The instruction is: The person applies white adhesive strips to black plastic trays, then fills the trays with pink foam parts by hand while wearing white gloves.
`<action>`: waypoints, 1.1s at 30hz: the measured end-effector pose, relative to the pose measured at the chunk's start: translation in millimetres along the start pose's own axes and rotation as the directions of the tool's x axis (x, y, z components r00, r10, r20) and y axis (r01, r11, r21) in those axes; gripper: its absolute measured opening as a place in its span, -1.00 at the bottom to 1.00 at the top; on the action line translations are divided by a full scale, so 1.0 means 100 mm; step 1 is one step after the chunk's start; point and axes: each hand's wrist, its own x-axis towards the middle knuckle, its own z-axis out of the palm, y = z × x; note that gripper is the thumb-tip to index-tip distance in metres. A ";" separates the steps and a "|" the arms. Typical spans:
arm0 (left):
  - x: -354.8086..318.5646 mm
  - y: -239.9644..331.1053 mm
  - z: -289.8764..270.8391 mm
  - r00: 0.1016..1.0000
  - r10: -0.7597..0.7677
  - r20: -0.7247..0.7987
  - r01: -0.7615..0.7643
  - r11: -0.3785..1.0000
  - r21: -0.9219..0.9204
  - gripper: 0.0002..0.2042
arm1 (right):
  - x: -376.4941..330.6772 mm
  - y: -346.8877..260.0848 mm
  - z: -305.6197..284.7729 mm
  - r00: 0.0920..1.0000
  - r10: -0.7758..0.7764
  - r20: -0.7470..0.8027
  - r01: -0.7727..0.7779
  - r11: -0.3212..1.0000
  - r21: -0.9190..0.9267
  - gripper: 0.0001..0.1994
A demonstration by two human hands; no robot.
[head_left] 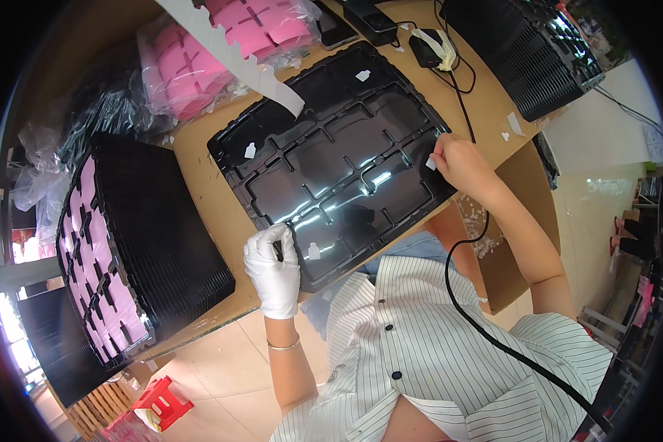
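A shallow black plastic tray (342,158) with moulded ridges lies at a slant in front of me. My left hand (272,269), in a white glove, is closed at the tray's near left edge, its fingers bent around the rim. My right hand (460,166) is bare and pinched over the tray's right side, with a small white sticker (431,163) at its fingertips. Three similar bottle-shaped stickers sit on the tray: a far one (363,75), a left one (250,150) and a near one (314,251) beside the gloved hand.
A curling white backing strip (247,70) hangs over the tray's far left edge. Stacked black trays (158,228) with pink pieces stand at left, another black stack (527,59) at far right. Bagged pink pieces (232,40) lie behind. A black cable (460,96) crosses the brown table.
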 end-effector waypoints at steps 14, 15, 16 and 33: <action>0.02 0.01 -0.01 0.999 0.041 -0.007 -0.040 0.998 0.057 -0.85 | -0.24 0.08 -0.02 0.909 -0.404 -0.107 0.406 0.914 -0.006 -0.90; 0.01 0.01 -0.01 0.999 0.044 -0.004 -0.043 0.997 0.059 -0.85 | -0.24 0.10 -0.04 0.931 -0.351 -0.102 0.363 0.919 0.155 -0.90; 0.02 0.01 -0.01 0.999 0.043 -0.004 -0.043 0.997 0.057 -0.85 | -0.25 0.09 -0.02 0.931 -0.350 -0.101 0.363 0.919 0.154 -0.90; 0.00 -0.02 0.01 1.000 0.020 -0.005 -0.020 1.000 -0.007 -0.85 | -0.04 -0.02 0.07 0.997 0.039 -0.062 -0.045 0.993 -0.106 -0.81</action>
